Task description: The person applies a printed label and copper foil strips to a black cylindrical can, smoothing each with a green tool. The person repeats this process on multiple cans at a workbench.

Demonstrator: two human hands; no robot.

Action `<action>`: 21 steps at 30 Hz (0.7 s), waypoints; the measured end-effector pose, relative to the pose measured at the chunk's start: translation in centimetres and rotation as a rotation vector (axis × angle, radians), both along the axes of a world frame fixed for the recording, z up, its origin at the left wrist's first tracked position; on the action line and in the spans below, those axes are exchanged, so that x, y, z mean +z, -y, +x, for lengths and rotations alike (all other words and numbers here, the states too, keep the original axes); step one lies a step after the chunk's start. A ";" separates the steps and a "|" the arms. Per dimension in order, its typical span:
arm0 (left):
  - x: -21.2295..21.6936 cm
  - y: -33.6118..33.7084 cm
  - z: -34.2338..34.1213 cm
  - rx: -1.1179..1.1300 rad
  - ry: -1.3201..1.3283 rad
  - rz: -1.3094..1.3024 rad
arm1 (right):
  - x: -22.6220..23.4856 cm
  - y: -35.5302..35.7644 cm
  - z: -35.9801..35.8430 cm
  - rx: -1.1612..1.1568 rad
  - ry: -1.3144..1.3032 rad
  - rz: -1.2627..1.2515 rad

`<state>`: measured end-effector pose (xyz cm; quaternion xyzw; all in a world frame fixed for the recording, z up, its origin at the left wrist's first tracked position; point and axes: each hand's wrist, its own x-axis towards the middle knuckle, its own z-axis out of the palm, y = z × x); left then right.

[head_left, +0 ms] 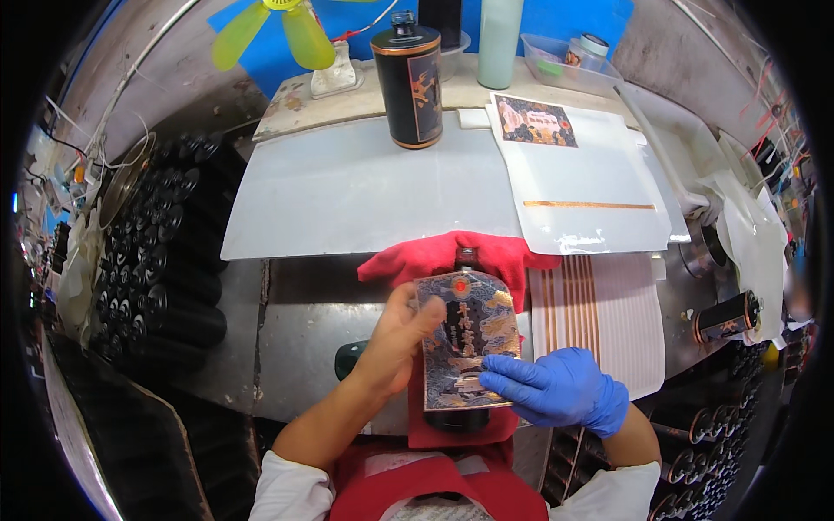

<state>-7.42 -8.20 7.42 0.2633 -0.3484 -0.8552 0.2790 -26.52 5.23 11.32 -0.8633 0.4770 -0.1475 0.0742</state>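
A dark patterned decal sheet (pixel 443 382) with gold figures and a red dot lies over a black bottle (pixel 467 258), whose neck shows above it and whose base shows below. My bare left hand (pixel 401 334) pinches the sheet's upper left edge, thumb on top; its other fingers are mostly hidden. On the lower right of the sheet rest the outstretched fingers of my right hand (pixel 556 386), in a blue glove. Beneath the bottle is red cloth (pixel 417 260).
A finished-looking black bottle (pixel 407 87) stands on the white board (pixel 365 191). Another decal (pixel 536 120) and a gold strip (pixel 591 205) lie on white paper. More gold strips (pixel 580 304) are at right. Dark bottles (pixel 165 252) are stacked left; a green fan (pixel 282 35) stands behind.
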 end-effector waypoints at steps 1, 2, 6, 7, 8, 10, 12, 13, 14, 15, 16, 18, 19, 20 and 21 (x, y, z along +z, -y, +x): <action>0.2 0.0 -0.5 0.024 0.070 -0.039 | -0.4 -0.2 0.1 -0.009 0.016 -0.018; 1.2 -0.2 -1.0 0.062 0.108 0.001 | -0.8 -0.2 0.3 -0.019 0.032 -0.036; 0.9 -0.7 -1.1 0.035 0.226 -0.147 | -2.0 -0.8 0.8 -0.013 0.095 -0.073; 0.9 -0.8 -1.1 0.030 0.232 -0.147 | -2.3 -0.9 0.9 -0.011 0.125 -0.071; 0.9 -0.9 -1.0 0.026 0.237 -0.146 | -2.6 -1.0 1.0 -0.010 0.154 -0.069; 1.1 -1.1 -1.0 0.022 0.237 -0.146 | -3.0 -1.2 1.1 -0.012 0.186 -0.076; 1.2 -1.2 -1.0 0.022 0.228 -0.147 | -3.2 -1.4 1.2 -0.023 0.194 -0.095; 1.2 -1.3 -1.0 0.025 0.228 -0.160 | -3.3 -1.5 1.2 -0.025 0.198 -0.098; 1.2 -1.4 -1.1 0.029 0.229 -0.172 | -3.4 -1.6 1.3 -0.028 0.203 -0.101; 1.2 -1.5 -1.2 0.034 0.228 -0.184 | -3.5 -1.7 1.3 -0.028 0.206 -0.104; 1.2 -1.6 -1.1 0.030 0.233 -0.200 | -3.6 -1.8 1.3 -0.025 0.208 -0.100; 1.1 -1.7 -1.0 0.022 0.243 -0.233 | -3.8 -1.9 1.4 -0.021 0.214 -0.091; 1.2 -1.7 -1.0 0.016 0.253 -0.232 | -3.9 -2.0 1.4 -0.022 0.226 -0.097; 1.5 -1.7 -1.0 0.011 0.263 -0.232 | -4.0 -2.0 1.5 -0.024 0.238 -0.103; 1.7 -1.8 -1.0 0.007 0.274 -0.232 | -4.0 -2.0 1.5 -0.025 0.250 -0.110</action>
